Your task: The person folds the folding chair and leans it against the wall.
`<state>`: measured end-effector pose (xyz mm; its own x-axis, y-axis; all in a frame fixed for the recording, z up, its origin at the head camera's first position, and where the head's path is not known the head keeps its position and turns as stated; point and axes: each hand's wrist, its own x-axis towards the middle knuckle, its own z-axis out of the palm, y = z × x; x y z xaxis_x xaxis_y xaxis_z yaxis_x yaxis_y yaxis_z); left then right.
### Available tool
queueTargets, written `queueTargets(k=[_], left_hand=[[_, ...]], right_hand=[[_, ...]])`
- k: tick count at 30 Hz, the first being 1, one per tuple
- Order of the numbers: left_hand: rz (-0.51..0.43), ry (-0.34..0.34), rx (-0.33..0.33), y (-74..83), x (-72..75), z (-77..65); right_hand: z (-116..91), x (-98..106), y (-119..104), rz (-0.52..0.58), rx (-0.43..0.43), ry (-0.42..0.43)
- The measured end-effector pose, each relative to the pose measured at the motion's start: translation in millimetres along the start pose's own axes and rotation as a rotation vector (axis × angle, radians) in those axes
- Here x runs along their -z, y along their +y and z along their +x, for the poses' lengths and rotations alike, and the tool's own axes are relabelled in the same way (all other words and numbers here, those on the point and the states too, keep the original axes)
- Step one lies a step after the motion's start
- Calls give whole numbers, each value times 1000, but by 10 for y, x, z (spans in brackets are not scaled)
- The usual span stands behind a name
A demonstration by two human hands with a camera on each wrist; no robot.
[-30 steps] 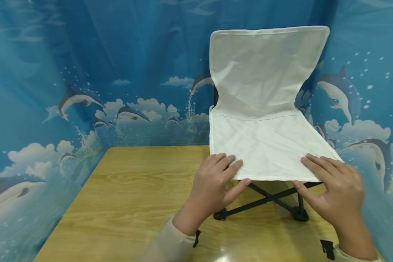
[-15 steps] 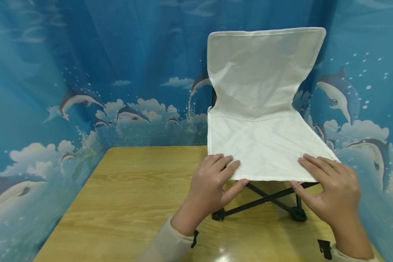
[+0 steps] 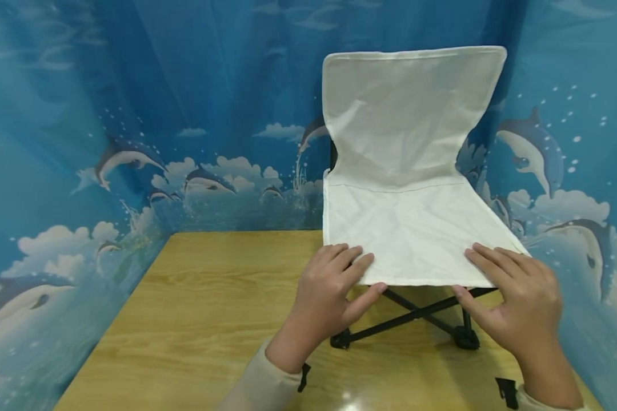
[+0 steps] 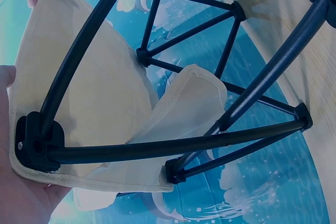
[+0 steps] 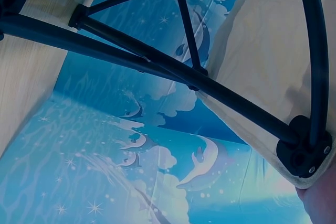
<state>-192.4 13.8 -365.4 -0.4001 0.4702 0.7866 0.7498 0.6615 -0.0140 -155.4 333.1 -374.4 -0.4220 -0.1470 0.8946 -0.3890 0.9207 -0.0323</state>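
A folding chair with a white fabric seat and back (image 3: 416, 222) stands upright on a wooden table in the head view, its black crossed tube legs (image 3: 416, 313) spread beneath. My left hand (image 3: 329, 285) rests on the seat's front left corner, fingers laid over the top and thumb along the front edge. On the front right corner my right hand (image 3: 519, 294) lies the same way. From below, the left wrist view shows the seat's underside (image 4: 100, 93) and a black corner joint (image 4: 39, 142) beside my hand. The right wrist view shows another corner joint (image 5: 304, 148).
The wood-grain table (image 3: 211, 308) extends to the left of the chair. A blue curtain (image 3: 211, 114) printed with dolphins and clouds hangs close behind the chair and along both sides. Black straps (image 3: 507, 392) show at both wrists.
The chair and both hands sit slightly farther left in the head view. My hands keep their places on the seat's front corners.
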Motion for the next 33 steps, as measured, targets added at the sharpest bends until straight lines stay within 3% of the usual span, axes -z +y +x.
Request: queueTargets(k=[33], left_hand=[[-7, 39, 16, -51, 77, -114]], right_hand=[[-6, -39, -126, 14, -5, -7]])
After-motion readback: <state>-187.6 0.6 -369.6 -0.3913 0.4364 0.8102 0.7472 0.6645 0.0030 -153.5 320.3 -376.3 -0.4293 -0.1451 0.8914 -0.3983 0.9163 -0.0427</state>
